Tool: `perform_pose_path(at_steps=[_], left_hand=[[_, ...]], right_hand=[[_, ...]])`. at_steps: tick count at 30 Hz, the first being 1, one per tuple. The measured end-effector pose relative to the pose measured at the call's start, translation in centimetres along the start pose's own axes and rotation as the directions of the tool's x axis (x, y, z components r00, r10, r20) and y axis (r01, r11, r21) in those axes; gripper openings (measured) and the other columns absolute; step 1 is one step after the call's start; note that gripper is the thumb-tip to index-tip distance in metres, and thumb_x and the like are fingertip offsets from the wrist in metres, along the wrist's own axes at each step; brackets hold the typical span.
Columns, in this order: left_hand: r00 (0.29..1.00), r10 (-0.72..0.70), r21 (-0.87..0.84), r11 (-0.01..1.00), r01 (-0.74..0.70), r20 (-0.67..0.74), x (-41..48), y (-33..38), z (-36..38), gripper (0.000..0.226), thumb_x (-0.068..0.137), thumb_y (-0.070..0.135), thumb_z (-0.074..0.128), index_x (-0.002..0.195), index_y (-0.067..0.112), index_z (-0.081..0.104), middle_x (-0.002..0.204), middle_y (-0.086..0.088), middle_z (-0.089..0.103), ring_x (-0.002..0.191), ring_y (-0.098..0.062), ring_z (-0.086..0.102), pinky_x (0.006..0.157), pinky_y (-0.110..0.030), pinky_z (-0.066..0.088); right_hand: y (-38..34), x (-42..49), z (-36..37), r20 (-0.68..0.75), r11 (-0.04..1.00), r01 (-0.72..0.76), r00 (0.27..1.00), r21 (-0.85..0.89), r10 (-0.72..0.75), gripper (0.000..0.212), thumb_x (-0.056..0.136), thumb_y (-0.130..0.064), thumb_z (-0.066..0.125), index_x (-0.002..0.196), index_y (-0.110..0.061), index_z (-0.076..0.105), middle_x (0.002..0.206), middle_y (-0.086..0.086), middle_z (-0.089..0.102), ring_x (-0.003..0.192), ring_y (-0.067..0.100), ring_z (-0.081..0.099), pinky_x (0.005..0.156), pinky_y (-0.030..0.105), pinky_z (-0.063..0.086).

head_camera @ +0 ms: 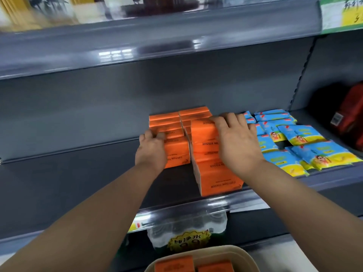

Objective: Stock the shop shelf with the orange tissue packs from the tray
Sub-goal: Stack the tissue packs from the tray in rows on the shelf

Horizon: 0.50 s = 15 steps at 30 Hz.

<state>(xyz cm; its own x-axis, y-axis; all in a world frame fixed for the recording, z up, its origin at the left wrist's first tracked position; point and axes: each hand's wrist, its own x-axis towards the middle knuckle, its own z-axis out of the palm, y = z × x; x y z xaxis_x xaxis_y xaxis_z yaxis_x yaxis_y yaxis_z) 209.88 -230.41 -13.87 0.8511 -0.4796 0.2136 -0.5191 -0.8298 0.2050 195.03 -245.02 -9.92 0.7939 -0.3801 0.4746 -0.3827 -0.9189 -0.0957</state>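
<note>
Several orange tissue packs (204,146) marked COTTON TISSUE stand in two rows on the dark grey shelf (78,181). My left hand (152,149) grips the left side of the left row's front pack (176,154). My right hand (235,138) lies over the top of the right row, with its fingers curled on the raised upper pack. At the bottom edge, a beige tray (243,256) holds two more orange packs (174,264), only partly in view.
Blue and yellow packets (306,146) lie to the right of the orange rows. A red and black bag (349,118) sits at the far right. A clear pack of water bottles (186,232) stands on the shelf below. Another shelf hangs overhead.
</note>
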Motion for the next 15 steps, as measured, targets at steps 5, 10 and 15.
perform_pose_path(at_steps=[5, 10, 15], left_hand=[[0.997, -0.046, -0.040, 0.998, 0.043, -0.062, -1.0, -0.9, -1.1, 0.048, 0.082, 0.004, 0.062, 0.124, 0.011, 0.041, 0.128, -0.009, 0.033, 0.118, -0.027, 0.034, 0.076, -0.034, 0.046], [0.988, -0.138, -0.104, 0.986, 0.131, -0.063, -2.0, -3.7, -4.6, 0.057, 0.082, -0.001, 0.055, 0.135, 0.012, 0.039, 0.134, -0.012, 0.035, 0.123, -0.030, 0.033, 0.090, -0.042, 0.045], [0.981, -0.170, -0.205, 0.967, 0.149, -0.089, -2.8, -7.0, -6.4, 0.051, 0.087, -0.001, 0.045, 0.136, 0.013, 0.042, 0.136, -0.010, 0.040, 0.124, -0.029, 0.041, 0.090, -0.041, 0.043]], right_hand=[[-0.9, 0.6, -0.5, -0.047, 0.999, -0.012, 0.999, 0.034, 0.013, 0.053, 0.083, -0.005, 0.056, 0.132, -0.024, 0.044, 0.124, 0.004, 0.046, 0.117, 0.029, 0.038, 0.089, 0.044, 0.036], [-5.3, 1.8, -1.1, -0.034, 0.987, 0.099, 0.995, 0.123, -0.096, 0.053, 0.086, -0.013, 0.058, 0.134, -0.027, 0.041, 0.127, 0.001, 0.047, 0.120, 0.027, 0.040, 0.091, 0.043, 0.035], [-9.0, 1.7, 0.2, 0.069, 0.966, 0.179, 0.978, 0.187, -0.195, 0.050, 0.085, -0.013, 0.061, 0.131, -0.027, 0.044, 0.129, -0.001, 0.051, 0.123, 0.023, 0.045, 0.096, 0.040, 0.032]])
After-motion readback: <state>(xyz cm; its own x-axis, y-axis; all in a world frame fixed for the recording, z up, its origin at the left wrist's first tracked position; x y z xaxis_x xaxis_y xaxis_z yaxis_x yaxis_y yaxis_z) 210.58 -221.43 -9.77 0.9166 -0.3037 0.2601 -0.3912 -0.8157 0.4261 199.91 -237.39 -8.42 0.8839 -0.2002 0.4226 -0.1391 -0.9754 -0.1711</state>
